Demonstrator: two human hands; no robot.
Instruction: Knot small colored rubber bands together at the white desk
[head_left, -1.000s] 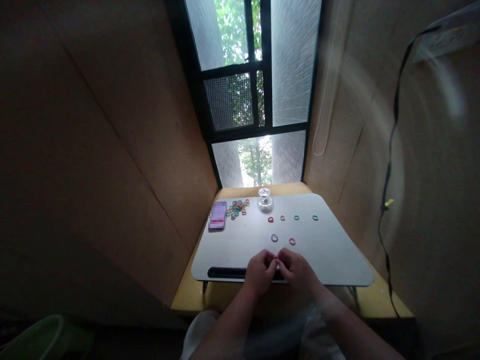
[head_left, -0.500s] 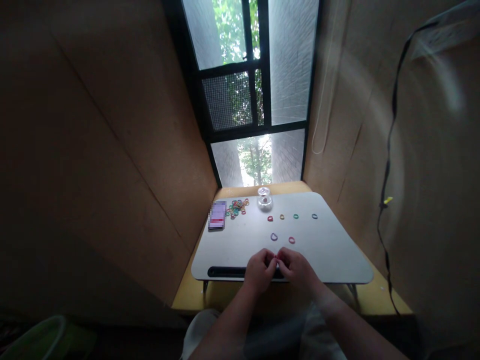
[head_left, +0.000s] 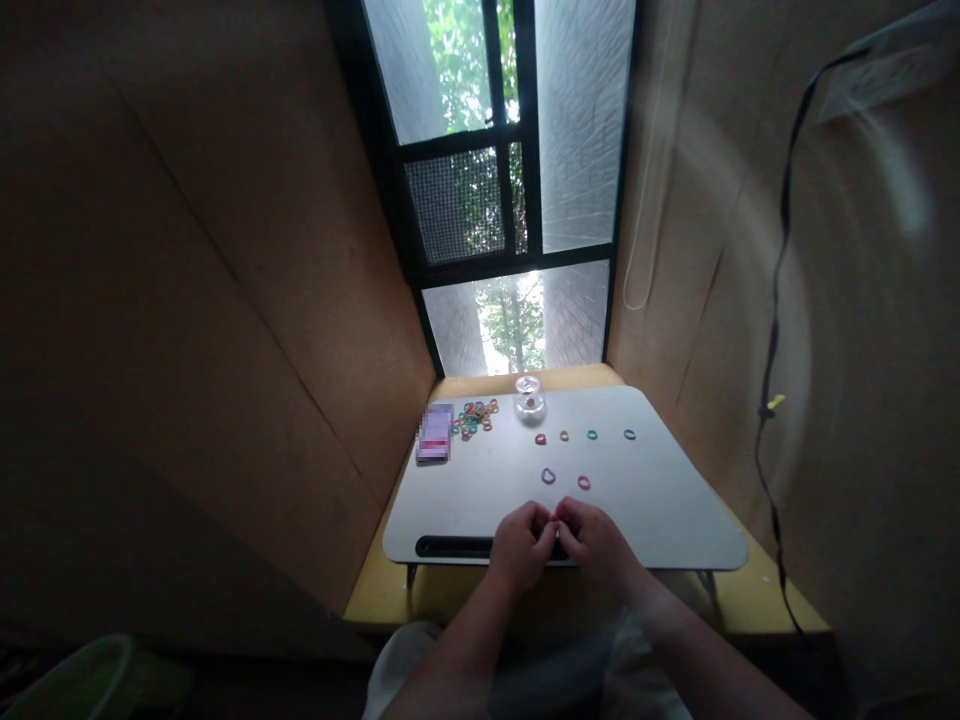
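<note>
Behind the white table (head_left: 461,490), a window (head_left: 517,262) is set; near the table's front edge, a reddish band (head_left: 555,517) is apparently pinched between the meeting left hand (head_left: 520,541) and right hand (head_left: 598,538), presumably for steadiness; at the table's far left, rings (head_left: 475,418) are heaped, perhaps leaving space for six singles (head_left: 584,486) mid-table.

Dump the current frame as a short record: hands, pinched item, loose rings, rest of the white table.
left hand: fingertips pinched on a small reddish item
right hand: pinched on the same item, against the left
item identity: too small to tell
far row, left to right: red ring, yellow ring, green ring, blue ring
near row: purple ring, pink ring
far left: ring pile beside pixelated flat object
far edge: clear container
surface: white table, black slot along near edge
</note>
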